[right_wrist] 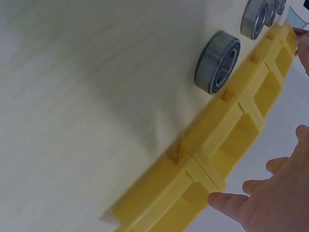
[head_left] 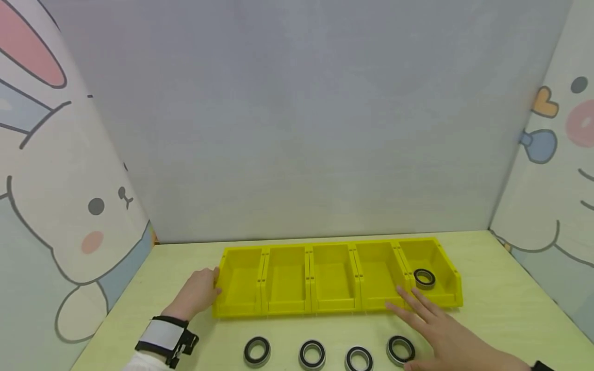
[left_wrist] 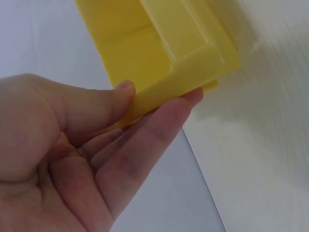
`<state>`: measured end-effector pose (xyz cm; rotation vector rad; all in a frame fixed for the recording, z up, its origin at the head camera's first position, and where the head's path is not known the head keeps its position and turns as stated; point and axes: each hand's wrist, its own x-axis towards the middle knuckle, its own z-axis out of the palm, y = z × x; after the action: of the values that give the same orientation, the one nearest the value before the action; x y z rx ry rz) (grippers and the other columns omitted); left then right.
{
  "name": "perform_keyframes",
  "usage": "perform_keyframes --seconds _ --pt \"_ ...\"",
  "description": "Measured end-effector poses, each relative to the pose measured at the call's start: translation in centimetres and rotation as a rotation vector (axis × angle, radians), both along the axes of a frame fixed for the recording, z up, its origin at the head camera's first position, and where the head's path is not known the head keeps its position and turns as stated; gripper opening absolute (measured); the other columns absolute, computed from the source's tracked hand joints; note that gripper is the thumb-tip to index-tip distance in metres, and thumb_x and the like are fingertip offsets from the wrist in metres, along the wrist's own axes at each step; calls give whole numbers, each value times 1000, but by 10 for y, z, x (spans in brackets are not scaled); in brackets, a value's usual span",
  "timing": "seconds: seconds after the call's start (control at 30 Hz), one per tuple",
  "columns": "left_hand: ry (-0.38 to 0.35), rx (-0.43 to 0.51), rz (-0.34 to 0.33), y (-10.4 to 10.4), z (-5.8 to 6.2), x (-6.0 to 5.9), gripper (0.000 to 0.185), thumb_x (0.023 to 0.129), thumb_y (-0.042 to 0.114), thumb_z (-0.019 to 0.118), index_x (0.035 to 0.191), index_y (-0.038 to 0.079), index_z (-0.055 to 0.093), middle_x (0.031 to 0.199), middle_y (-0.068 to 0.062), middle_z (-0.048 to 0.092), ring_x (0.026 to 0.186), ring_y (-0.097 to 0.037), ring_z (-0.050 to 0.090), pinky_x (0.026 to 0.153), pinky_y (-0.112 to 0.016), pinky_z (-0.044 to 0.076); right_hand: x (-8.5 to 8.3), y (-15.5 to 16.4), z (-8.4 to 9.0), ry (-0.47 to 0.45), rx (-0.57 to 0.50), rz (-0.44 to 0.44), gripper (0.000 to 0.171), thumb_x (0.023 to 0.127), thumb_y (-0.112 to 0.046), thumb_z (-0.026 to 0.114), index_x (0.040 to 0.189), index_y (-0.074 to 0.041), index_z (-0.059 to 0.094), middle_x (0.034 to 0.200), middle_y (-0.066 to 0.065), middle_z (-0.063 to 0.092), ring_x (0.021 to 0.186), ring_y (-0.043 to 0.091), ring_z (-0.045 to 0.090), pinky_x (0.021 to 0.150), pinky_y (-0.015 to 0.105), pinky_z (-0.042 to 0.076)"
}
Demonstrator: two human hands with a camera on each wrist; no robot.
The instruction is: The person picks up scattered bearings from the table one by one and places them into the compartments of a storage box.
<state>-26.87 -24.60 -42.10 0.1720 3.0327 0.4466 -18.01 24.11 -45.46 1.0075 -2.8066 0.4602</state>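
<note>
Head, bearings (head_left: 312, 366): four before the yellow bin row (head_left: 331, 306), one inside its rightmost compartment (head_left: 444, 270).
Left wrist, left hand (left_wrist: 72, 169): pinches the row's left end.
Right wrist, right hand (right_wrist: 277, 200): fingers spread, holding nothing, near the row's right end.

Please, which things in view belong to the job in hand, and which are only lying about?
Likely the job's:
yellow bin row, gripped by the left hand
bearing in the rightmost bin
four loose bearings

Only surroundings:
pale table
rabbit-printed panel
grey backdrop
</note>
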Motion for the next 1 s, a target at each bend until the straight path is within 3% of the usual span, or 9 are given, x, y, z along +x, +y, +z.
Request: perform_keyframes --seconds 0.2,0.37,0.63,0.87,1.0 --pt "15 -3 -10 1 3 2 53 87 2 62 131 -18 40 121 -34 54 57 -17 42 51 -24 33 0 -2 -21 -173 64 88 88 78 -70 54 150 -27 26 154 20 19 132 51 26 85 62 43" --pt "27 -5 -23 2 5 4 52 87 1 62 130 -19 41 121 -35 54 59 -17 43 51 -24 33 -6 -2 -27 -274 139 170 72 85 -64 50 145 -28 35 150 19 29 128 47 36 84 53 48" --pt "48 -25 -33 2 5 4 51 86 2 64 128 -19 43 117 -34 56 66 -20 48 54 -27 37 -11 -10 -20 -340 150 154 58 84 -60 55 132 -28 52 131 9 52 116 26 52 82 38 51" --pt "57 -32 -39 1 2 2 51 85 1 65 127 -19 45 115 -34 58 69 -21 50 56 -28 38 -17 -21 -8 -371 175 153 36 80 -29 73 115 -24 64 110 -7 60 96 6 55 81 29 50" --pt "45 -35 -33 2 3 1 51 85 2 65 127 -20 45 112 -32 59 67 -20 49 56 -28 39 -17 -26 -3 -373 185 160 32 79 -25 75 110 -24 66 105 -8 61 91 4 55 78 29 50"
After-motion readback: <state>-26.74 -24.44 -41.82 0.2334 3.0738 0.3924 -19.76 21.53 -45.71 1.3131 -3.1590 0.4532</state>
